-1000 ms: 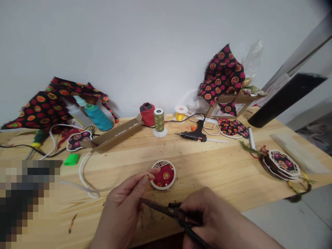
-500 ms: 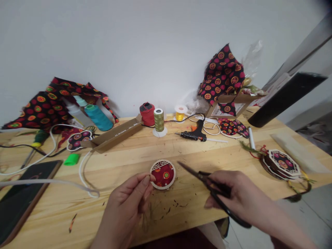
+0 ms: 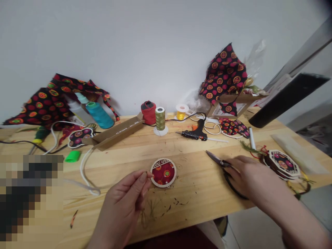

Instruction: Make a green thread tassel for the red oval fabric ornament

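Observation:
A round pendant with a pale fretwork frame and dark red patterned fabric is held just above or on the table by its left edge. My left hand pinches that edge between thumb and finger. Thin green threads hang below these fingers. To the right, my right hand is closed over the handles of black scissors, which lie flat or nearly flat on the table. Their blades point up and left, away from the pendant, and the fingers partly hide the handles.
A black glue gun lies behind the scissors. Spools of green thread, red cord and yellow cord stand further back. An octagonal ornament rests at right. Pixelation covers the lower left.
My right hand has moved right and slightly up the table with the scissors, lowering them to the surface. My left hand and the pendant have barely moved.

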`<state>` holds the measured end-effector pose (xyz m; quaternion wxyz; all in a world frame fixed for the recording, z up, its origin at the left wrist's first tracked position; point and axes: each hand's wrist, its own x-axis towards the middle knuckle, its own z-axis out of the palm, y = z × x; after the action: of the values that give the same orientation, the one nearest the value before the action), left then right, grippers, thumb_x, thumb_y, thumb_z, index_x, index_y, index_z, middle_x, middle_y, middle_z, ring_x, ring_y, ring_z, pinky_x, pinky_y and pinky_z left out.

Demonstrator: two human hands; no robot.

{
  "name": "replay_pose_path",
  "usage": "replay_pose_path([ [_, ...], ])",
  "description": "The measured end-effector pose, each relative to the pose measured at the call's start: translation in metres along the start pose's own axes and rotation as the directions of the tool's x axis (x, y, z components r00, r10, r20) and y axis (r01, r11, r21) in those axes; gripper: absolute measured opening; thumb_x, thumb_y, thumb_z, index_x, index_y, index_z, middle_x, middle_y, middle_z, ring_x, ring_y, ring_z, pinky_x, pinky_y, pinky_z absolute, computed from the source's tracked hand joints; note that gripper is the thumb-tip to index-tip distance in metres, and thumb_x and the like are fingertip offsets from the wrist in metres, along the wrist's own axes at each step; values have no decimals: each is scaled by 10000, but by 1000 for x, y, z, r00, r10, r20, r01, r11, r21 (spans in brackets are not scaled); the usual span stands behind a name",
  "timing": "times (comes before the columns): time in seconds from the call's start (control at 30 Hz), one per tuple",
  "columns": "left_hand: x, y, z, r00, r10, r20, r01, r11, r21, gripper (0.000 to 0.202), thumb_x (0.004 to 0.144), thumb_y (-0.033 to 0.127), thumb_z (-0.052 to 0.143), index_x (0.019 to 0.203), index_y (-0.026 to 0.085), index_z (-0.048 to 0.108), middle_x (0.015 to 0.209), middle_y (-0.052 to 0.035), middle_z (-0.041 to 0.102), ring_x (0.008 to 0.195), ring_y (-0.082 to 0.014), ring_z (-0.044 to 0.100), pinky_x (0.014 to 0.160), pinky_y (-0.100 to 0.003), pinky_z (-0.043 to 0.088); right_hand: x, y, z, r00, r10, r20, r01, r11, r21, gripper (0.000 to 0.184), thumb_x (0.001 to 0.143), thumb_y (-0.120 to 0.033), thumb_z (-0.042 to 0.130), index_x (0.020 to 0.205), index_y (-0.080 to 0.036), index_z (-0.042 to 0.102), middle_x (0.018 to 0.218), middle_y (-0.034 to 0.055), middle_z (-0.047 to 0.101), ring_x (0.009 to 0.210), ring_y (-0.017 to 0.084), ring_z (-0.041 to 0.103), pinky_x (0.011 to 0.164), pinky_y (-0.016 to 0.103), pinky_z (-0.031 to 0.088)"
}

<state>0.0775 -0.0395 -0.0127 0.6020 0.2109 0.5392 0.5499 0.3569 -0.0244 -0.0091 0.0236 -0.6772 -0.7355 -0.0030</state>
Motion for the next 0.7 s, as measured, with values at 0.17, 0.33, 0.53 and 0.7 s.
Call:
replay_pose_path([
  [0.17, -5, 3, -5, 999, -13, 30, 13, 1000, 8, 179, 586, 257, 816, 720, 171, 735, 489, 47, 535, 433, -44, 374, 371, -108, 312, 9, -72, 1, 890, -403, -214, 453, 718, 529, 176, 859, -135, 521, 949, -228, 640, 1017, 43, 589, 955, 166, 527, 816, 274, 455],
  [0.33, -11, 6, -12, 1000, -6, 0, 6, 1000, 19, 198, 566, 269, 825, 704, 162, 732, 533, 25, 572, 469, -54, 409, 385, -108, 320, 25, -115, 11, 831, -528, -176, 533, 664, 524, 117, 842, -119, 555, 889, -189, 635, 1011, 58, 570, 995, 205, 432, 878, 340, 416],
  [0.53, -11, 6, -18, 1000, -27, 12, 27, 1000, -3, 197, 573, 273, 823, 711, 165, 734, 555, 21, 577, 471, -48, 399, 397, -110, 315, 38, -122, 21, 777, -622, -98, 588, 660, 466, 78, 802, -149, 618, 870, -185, 632, 1026, 71, 547, 1008, 219, 402, 874, 371, 406],
  [0.7, -10, 4, -19, 998, -43, 40, 44, 999, -20, 192, 589, 277, 817, 731, 170, 742, 559, 17, 583, 469, -49, 407, 397, -112, 316, 41, -126, 27, 783, -615, -90, 576, 664, 476, 43, 811, -141, 607, 823, -176, 628, 995, 62, 549, 994, 209, 402, 864, 355, 405],
])
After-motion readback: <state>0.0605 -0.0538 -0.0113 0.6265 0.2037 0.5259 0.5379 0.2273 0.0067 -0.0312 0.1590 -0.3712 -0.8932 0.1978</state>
